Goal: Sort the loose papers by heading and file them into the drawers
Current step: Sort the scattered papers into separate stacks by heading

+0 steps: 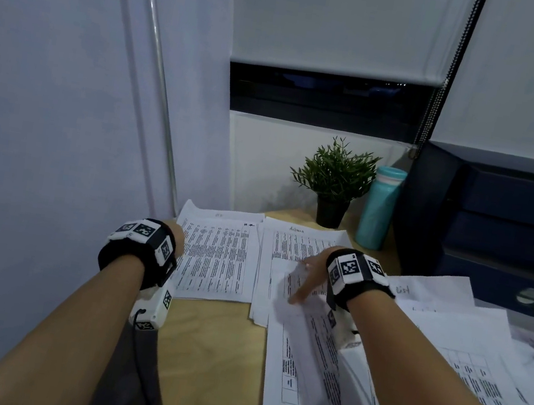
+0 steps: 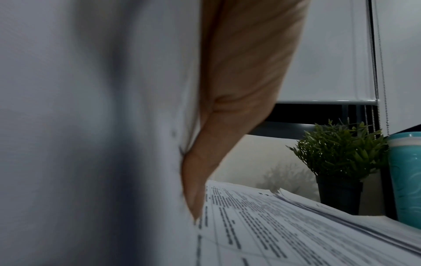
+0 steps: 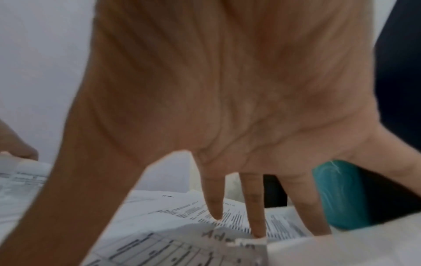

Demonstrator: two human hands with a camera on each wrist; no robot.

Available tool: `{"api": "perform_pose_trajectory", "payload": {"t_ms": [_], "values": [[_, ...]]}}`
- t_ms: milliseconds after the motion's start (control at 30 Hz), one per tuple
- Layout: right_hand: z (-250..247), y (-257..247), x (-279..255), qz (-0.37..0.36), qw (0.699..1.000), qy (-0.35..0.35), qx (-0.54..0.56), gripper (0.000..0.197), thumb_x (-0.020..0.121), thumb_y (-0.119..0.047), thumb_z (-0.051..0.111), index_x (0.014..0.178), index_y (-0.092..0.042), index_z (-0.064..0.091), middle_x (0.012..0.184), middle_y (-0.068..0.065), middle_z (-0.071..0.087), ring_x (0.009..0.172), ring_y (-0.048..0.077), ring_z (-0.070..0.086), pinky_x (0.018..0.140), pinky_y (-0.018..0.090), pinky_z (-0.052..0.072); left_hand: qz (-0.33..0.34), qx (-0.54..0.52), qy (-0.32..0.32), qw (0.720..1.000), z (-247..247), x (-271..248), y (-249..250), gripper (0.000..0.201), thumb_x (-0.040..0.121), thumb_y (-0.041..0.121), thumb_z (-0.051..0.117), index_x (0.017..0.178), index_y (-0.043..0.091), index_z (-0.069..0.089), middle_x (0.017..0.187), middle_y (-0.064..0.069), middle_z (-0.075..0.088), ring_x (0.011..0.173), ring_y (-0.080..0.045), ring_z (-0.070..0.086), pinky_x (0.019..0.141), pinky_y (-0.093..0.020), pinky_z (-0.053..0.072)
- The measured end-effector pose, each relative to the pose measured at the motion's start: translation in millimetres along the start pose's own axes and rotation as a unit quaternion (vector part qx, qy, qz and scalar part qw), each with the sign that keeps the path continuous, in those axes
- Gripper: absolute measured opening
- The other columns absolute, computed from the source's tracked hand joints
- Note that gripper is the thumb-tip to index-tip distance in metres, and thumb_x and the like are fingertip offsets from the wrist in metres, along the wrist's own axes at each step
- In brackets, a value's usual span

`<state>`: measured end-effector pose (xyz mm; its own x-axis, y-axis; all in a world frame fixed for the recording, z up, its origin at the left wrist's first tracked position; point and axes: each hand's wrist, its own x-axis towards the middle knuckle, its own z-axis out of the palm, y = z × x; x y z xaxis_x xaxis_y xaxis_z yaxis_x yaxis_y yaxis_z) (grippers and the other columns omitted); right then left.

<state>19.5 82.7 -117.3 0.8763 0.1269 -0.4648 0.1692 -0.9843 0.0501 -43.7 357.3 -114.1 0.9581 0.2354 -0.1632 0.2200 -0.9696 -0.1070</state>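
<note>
Where straight fingers (image 3: 255,214) press, top sheet (image 1: 290,313) under right hand (image 1: 311,278).

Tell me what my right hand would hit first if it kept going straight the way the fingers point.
Probably the Admin pile: the right hand has straight fingers angled down onto its printed sheets. Beyond stand the potted plant and teal bottle, though depth is unclear.
</note>
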Motion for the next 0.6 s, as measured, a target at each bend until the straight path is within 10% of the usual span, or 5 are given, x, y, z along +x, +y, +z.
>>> {"api": "perform_pose_trajectory", "payload": {"t_ms": [133,333,467,600], "values": [[-5,-33,-12,-0.115,0.989,0.093,-0.02,0.081,0.08,-0.064,0.062,0.149,-0.04,0.026,0.16,0.001,0.015,0.146,0.031,0.018,0.115,0.055,0.023,0.018,0.008,-0.015,1.0,-3,-5,-3,0.039,0.091,0.019,0.059,0.128,0.007,0.053,0.13,-0.006,0.058,0.117,-0.021,0.057,0.091,-0.024,0.045],[28,-71,12,-0.092,0.977,0.153,-0.114,0.044,0.083,-0.044,0.057,0.121,-0.022,0.057,0.124,0.01,0.05,0.107,0.039,0.056,0.08,0.053,0.051,0.019,0.02,-0.014,1.0,-6,-2,8,0.045,0.092,0.018,0.059,0.132,0.001,0.048,0.134,-0.012,0.055,0.111,-0.019,0.056,0.07,-0.011,0.046],[26,-56,17,0.012,0.978,0.174,-0.113,0.046,0.09,-0.027,0.047,0.134,-0.017,0.043,0.135,0.019,0.039,0.118,0.053,0.047,0.08,0.071,0.042,0.014,-0.007,-0.039,0.999,-16,-3,14,0.055,0.089,0.018,0.065,0.137,0.003,0.042,0.136,-0.011,0.051,0.122,-0.023,0.052,0.086,-0.023,0.044],[27,-46,36,-0.033,0.983,0.175,-0.053,0.042,0.09,-0.022,0.05,0.131,-0.014,0.05,0.128,0.016,0.055,0.112,0.041,0.058,0.086,0.052,0.051,0.014,-0.028,-0.071,0.997,-14,7,10,0.064,0.081,0.02,0.074,0.134,0.003,0.042,0.13,-0.007,0.055,0.115,-0.021,0.054,0.077,-0.02,0.042]]}}
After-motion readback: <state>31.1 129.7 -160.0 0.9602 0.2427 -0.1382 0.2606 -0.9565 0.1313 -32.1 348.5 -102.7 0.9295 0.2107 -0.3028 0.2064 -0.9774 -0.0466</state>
